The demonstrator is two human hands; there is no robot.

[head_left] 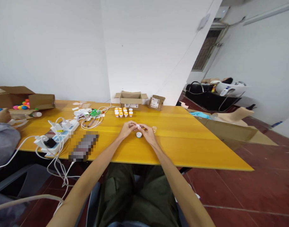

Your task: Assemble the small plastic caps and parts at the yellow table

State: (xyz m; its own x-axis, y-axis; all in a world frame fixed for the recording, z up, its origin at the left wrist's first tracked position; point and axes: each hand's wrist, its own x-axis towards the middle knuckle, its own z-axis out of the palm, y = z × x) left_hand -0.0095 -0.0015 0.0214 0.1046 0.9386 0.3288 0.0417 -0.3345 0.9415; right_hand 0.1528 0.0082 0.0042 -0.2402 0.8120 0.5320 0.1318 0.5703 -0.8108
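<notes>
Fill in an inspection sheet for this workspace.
Surface: yellow-brown table, in use.
Job's things: small white piece between the fingers; round tub just below it on the table; clear cup beside the right hand; grouped orange-and-white jars farther back.
Clutter: pixelated phone; open box and smaller box by the wall; box of coloured balls at far left.
Hands: left hand and right hand both pinch the white piece.
Cables: white cables tangle near the power strip, hanging past the edge.
Surroundings: co-worker's hand at left; red tiled floor; white basin at right.
</notes>
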